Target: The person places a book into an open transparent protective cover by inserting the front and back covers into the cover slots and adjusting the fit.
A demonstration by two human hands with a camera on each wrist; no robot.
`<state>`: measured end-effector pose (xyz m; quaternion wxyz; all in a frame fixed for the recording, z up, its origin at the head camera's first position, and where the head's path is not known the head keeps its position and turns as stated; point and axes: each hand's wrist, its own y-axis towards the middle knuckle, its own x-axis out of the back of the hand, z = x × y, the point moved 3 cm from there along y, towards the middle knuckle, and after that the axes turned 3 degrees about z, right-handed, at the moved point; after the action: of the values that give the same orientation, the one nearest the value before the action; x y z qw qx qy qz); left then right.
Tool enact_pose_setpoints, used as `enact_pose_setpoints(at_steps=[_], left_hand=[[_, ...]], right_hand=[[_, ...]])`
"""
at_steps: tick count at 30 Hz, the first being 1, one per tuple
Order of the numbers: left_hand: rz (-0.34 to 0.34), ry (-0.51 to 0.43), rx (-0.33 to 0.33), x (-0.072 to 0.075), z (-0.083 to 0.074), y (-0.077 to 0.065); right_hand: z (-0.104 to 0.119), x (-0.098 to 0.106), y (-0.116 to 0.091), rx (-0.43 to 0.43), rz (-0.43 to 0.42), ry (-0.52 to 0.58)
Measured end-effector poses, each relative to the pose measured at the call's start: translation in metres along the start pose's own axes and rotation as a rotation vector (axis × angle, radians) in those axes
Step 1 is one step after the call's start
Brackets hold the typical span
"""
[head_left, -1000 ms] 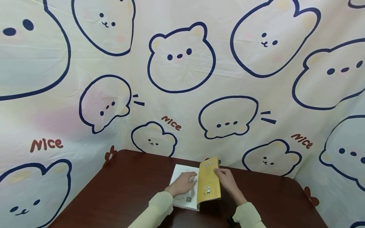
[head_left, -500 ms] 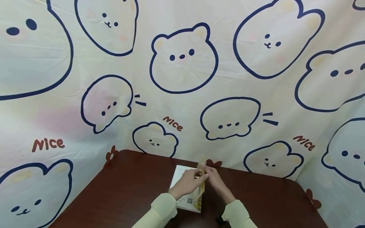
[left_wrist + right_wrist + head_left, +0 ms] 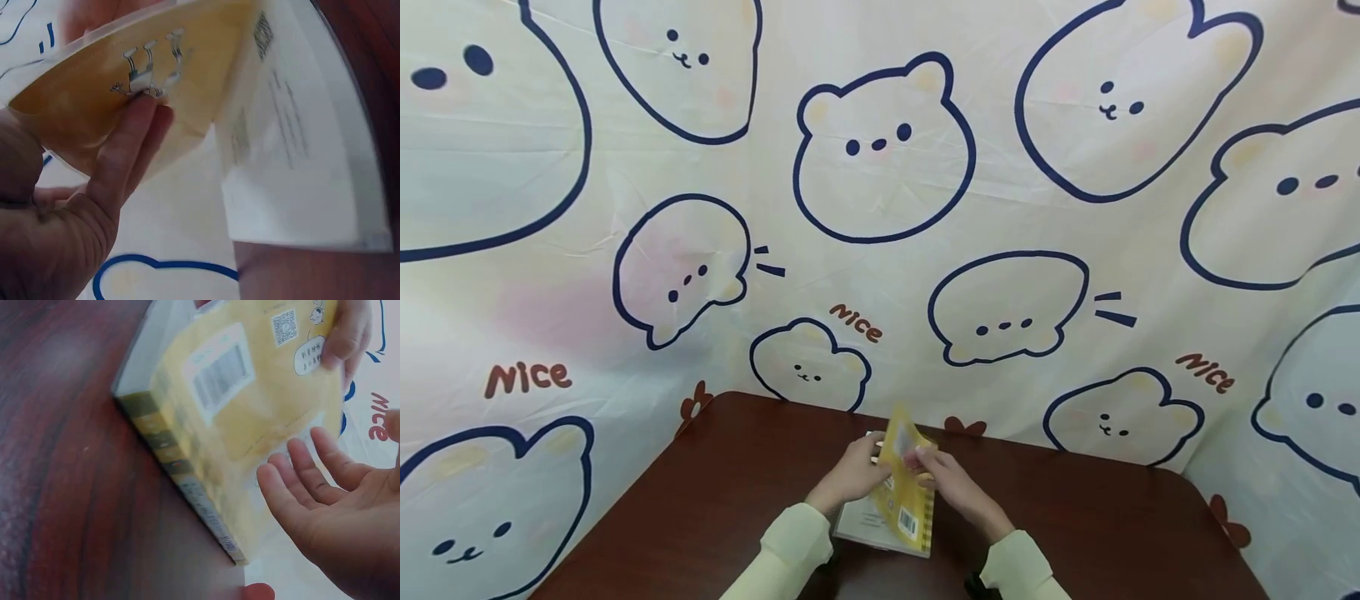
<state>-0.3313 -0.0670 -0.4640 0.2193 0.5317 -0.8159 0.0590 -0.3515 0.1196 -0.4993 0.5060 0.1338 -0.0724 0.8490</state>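
Note:
A book with a yellow cover point(image 3: 891, 487) lies on the table, its barcoded cover raised at an angle over a white page point(image 3: 859, 525). My left hand point(image 3: 853, 477) pinches the outer edge of that raised cover, with fingers against its inner, illustrated side point(image 3: 206, 69). A clear, film-like margin runs along the cover's edge in the left wrist view. My right hand point(image 3: 340, 509) has its fingers extended by the cover's outer face; whether the fingertips touch it is hard to tell. The checkered spine point(image 3: 187, 475) faces my right hand.
The dark reddish-brown table point(image 3: 700, 500) has rounded back corners. Directly behind it hangs a pale cloth point(image 3: 880, 275) printed with bear outlines, and more of it covers the sides. A dark object point(image 3: 976, 586) shows beside the right sleeve.
The cover has swung from the right over to the left, and its barcoded outer face now shows. My left hand has moved left with the cover edge; my right hand's fingers have straightened.

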Motion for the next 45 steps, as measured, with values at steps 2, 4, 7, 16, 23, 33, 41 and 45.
enact_pose_setpoints(at_steps=[2, 4, 7, 16, 23, 33, 41, 45], left_hand=[[-0.029, -0.018, 0.018, 0.004, 0.006, -0.002], [-0.043, -0.016, 0.047, 0.007, 0.012, -0.005], [-0.044, 0.038, 0.079, 0.012, 0.020, -0.007], [-0.096, 0.415, 0.227, 0.010, 0.040, -0.013], [-0.045, 0.446, 0.230, -0.003, 0.038, -0.019], [-0.078, 0.501, 0.252, -0.013, 0.031, -0.018], [-0.089, 0.489, 0.310, -0.023, 0.028, -0.021], [-0.089, 0.440, 0.313, -0.026, 0.027, -0.019]], right_hand=[[-0.003, -0.001, -0.001, -0.008, 0.020, -0.042], [-0.007, -0.003, 0.000, -0.003, 0.029, -0.104], [-0.012, -0.006, 0.000, 0.017, 0.041, -0.200], [-0.017, -0.018, -0.004, 0.053, 0.108, -0.453], [-0.015, -0.022, -0.010, 0.025, 0.222, -0.553], [-0.013, -0.012, -0.005, 0.046, 0.117, -0.592], [-0.022, -0.006, -0.006, -0.063, -0.127, -0.511], [-0.022, 0.001, -0.003, -0.113, -0.204, -0.428]])
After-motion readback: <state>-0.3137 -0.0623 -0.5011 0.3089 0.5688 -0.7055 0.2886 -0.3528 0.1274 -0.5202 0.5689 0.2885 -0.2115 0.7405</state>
